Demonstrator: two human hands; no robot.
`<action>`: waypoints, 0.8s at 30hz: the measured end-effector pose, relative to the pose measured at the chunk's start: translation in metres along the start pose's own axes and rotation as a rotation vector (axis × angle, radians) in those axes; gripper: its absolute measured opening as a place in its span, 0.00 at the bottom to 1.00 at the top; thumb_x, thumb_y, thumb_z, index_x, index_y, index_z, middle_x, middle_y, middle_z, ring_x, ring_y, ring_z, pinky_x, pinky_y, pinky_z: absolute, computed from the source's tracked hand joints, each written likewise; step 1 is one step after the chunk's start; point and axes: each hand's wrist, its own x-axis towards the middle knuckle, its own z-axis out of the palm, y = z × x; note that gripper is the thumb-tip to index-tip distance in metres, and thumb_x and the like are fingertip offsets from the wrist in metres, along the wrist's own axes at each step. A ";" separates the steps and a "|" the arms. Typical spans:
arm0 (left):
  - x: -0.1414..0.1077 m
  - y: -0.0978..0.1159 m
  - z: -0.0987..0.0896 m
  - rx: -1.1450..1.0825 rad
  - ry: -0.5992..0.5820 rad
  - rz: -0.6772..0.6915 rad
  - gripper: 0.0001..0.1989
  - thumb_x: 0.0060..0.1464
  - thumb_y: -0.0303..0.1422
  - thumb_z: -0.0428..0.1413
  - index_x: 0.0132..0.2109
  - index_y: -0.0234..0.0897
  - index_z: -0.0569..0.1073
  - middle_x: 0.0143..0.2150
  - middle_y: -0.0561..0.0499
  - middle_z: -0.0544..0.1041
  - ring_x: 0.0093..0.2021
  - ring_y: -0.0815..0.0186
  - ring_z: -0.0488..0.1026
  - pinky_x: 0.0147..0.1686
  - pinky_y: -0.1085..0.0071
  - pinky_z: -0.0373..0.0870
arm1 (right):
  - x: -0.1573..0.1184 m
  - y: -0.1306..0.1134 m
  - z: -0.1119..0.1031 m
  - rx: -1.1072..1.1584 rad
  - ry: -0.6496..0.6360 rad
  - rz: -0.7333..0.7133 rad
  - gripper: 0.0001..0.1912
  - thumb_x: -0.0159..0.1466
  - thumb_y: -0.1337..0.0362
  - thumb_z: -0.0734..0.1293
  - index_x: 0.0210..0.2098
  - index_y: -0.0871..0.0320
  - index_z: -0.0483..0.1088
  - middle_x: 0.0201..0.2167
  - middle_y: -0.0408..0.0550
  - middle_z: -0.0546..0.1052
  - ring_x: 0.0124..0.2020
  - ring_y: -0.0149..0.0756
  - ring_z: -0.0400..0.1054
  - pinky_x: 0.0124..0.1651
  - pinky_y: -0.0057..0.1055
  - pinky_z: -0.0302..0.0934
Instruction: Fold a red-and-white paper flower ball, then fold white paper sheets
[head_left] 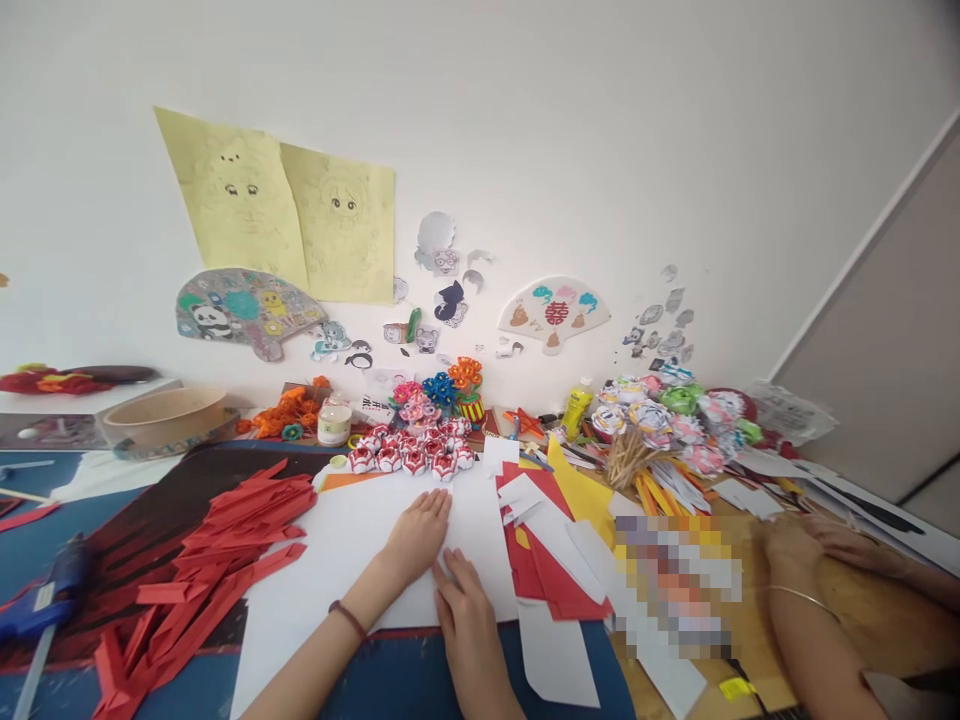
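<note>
Large white paper covers the middle of the work surface. My left hand lies flat on it, fingers stretched out together toward the far edge, with a dark band on that wrist. Just nearer to me and to the right, my right hand rests on the paper near its front edge, its fingers extended and a little apart. No object shows in either hand. Beyond the paper sit several red-and-white folded paper flowers. To its left is a heap of folded red paper strips; red sheets and white paper pieces lie on its right.
A blue hot glue gun lies at far left. A bowl, glue jar, yellow bottle and paper flower bunches line the wall. Another person's arms rest on the wooden table at right, near a blurred-out patch.
</note>
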 end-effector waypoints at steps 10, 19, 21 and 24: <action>0.013 -0.006 -0.003 -0.009 0.018 0.042 0.21 0.61 0.25 0.44 0.60 0.27 0.62 0.60 0.36 0.67 0.61 0.55 0.63 0.55 0.61 0.63 | 0.001 -0.002 -0.001 0.020 0.022 -0.020 0.21 0.65 0.73 0.58 0.55 0.55 0.70 0.59 0.52 0.68 0.61 0.45 0.60 0.61 0.42 0.59; 0.026 0.008 -0.009 0.004 0.020 -0.028 0.18 0.58 0.22 0.45 0.55 0.26 0.65 0.56 0.31 0.69 0.55 0.52 0.67 0.46 0.59 0.67 | 0.001 -0.012 -0.012 0.001 -0.020 0.001 0.21 0.66 0.71 0.56 0.56 0.58 0.69 0.59 0.56 0.67 0.62 0.45 0.59 0.63 0.44 0.56; 0.025 0.007 -0.011 0.001 0.026 -0.032 0.17 0.59 0.22 0.45 0.55 0.27 0.66 0.56 0.32 0.69 0.54 0.52 0.68 0.45 0.59 0.67 | 0.000 -0.013 -0.012 0.006 -0.018 0.006 0.22 0.66 0.72 0.56 0.56 0.57 0.68 0.60 0.56 0.67 0.62 0.45 0.59 0.63 0.45 0.56; 0.024 0.007 -0.012 0.000 0.031 -0.039 0.17 0.59 0.23 0.45 0.54 0.27 0.66 0.57 0.32 0.69 0.53 0.53 0.67 0.45 0.59 0.67 | -0.001 -0.011 -0.011 0.043 0.004 0.004 0.22 0.66 0.72 0.56 0.56 0.56 0.69 0.59 0.54 0.67 0.62 0.45 0.59 0.63 0.45 0.56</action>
